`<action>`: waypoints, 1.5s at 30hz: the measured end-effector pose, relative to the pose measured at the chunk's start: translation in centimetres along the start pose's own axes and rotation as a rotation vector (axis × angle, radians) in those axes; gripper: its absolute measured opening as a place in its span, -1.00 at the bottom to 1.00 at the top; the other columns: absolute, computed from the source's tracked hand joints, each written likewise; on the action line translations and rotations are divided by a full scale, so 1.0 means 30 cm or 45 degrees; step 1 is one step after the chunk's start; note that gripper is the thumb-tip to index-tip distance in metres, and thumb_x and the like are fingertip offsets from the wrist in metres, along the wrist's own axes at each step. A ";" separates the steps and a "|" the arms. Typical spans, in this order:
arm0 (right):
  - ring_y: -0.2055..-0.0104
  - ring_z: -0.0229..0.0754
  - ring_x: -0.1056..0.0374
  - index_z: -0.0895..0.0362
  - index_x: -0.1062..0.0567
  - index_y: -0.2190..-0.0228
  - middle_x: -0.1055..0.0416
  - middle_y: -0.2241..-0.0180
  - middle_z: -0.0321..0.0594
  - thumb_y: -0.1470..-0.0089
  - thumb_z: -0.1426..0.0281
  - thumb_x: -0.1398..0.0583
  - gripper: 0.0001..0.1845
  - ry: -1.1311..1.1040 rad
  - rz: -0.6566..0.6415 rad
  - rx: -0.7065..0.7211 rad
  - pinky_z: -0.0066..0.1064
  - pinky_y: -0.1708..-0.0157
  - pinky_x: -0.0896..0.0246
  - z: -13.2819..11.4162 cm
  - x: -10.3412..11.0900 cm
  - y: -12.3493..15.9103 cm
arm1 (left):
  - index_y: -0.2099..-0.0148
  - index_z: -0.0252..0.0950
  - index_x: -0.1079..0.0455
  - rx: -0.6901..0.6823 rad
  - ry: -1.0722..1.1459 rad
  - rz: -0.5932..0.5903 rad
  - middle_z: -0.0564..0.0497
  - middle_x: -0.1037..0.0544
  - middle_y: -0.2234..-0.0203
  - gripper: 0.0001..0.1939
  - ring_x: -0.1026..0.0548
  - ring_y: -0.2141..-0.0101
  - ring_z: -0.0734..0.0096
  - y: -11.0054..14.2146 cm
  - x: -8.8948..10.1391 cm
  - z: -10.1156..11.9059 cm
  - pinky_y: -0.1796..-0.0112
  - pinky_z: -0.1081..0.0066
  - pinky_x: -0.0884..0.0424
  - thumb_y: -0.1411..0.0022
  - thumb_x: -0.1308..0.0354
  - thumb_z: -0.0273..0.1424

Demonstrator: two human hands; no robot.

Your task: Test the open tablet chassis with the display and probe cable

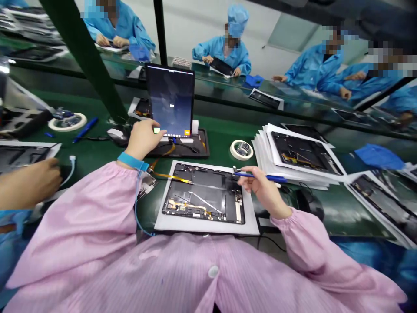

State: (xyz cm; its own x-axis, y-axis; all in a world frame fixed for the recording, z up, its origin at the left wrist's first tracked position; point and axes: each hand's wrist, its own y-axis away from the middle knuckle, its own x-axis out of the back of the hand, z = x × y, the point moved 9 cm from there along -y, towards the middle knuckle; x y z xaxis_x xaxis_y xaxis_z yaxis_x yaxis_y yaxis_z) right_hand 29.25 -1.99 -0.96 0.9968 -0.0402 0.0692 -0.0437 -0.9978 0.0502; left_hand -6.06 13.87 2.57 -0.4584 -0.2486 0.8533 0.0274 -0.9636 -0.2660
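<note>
My left hand [143,138] reaches forward, its fingertip touching the lower left corner of an upright tablet screen [170,101] that stands in a black cradle [195,148]. A blue strap circles that wrist. My right hand [262,187] pinches a blue pen-like tool [260,176], tip resting at the upper right edge of an opened tablet chassis [203,192] on a white sheet [208,226]. An orange flex cable [169,175] runs from the chassis toward the cradle.
A stack of chassis on white sheets [301,154] lies right, a tape roll [241,149] beside it. Another tape roll [67,121] and blue pen [85,129] lie left. A neighbour's hand [29,182] is at far left. Several workers in blue sit across the bench.
</note>
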 end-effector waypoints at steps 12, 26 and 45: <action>0.59 -0.26 -0.22 0.08 -0.29 0.54 -0.26 0.65 -0.40 0.05 0.38 -0.16 -0.88 0.528 0.358 0.163 -0.41 0.52 -0.11 0.093 0.078 0.026 | 0.46 -0.24 -0.34 -0.549 0.078 -1.042 0.07 -0.48 0.55 -0.67 -0.36 0.53 0.42 0.368 -0.236 0.334 0.51 0.46 -0.11 -0.03 -0.15 -0.06; 0.57 -0.28 -0.20 0.08 -0.28 0.53 -0.25 0.61 -0.39 0.01 0.43 -0.12 -0.89 0.558 0.301 0.211 -0.43 0.51 -0.08 0.103 0.070 0.035 | 0.48 -0.24 -0.34 -0.506 0.180 -1.176 0.08 -0.47 0.56 -0.70 -0.37 0.52 0.43 0.380 -0.267 0.309 0.49 0.49 -0.17 -0.04 -0.13 -0.11; -0.10 0.11 -0.15 0.35 -0.12 -0.20 -0.29 -0.04 0.15 -0.20 0.33 -0.04 -0.40 1.858 0.114 0.609 -0.15 -0.04 -0.12 -0.182 -0.143 -0.541 | 0.39 -0.30 -0.43 -0.367 0.382 -1.330 0.06 -0.52 0.56 -0.79 -0.45 0.63 0.48 0.411 -0.285 0.293 0.54 0.54 -0.26 0.02 -0.01 -0.36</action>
State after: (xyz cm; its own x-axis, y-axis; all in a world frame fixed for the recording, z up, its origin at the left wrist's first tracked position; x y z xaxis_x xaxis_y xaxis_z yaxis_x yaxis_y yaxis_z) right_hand 25.32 14.66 3.37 0.0485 -0.2985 0.9532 0.2114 -0.9296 -0.3019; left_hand 6.01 3.26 -4.05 -0.3328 0.7390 0.5858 -0.6839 -0.6168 0.3896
